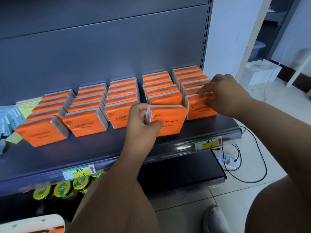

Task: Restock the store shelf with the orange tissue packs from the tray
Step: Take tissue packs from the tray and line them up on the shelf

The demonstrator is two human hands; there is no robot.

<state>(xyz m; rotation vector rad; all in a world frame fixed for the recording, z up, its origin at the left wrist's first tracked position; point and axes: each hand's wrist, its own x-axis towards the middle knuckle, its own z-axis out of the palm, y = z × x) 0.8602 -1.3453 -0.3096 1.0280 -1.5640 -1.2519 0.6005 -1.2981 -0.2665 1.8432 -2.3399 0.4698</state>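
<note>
With left hand [143, 122] pinching front pack [170, 122], right hand [225, 93] gripping end pack [198, 109] top: square both against rows, upright.

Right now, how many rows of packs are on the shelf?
5: far-left row, second row, middle row, fourth row at the left hand, far-right row at the right hand. No row looks hidden.

We are in a small shop: a grey metal shelf [84, 152] carries price tags [78, 172] on its front rail, rows of identical orange tissue packs [85, 125], and yellow-lidded jars [63, 190] stocked below.
</note>
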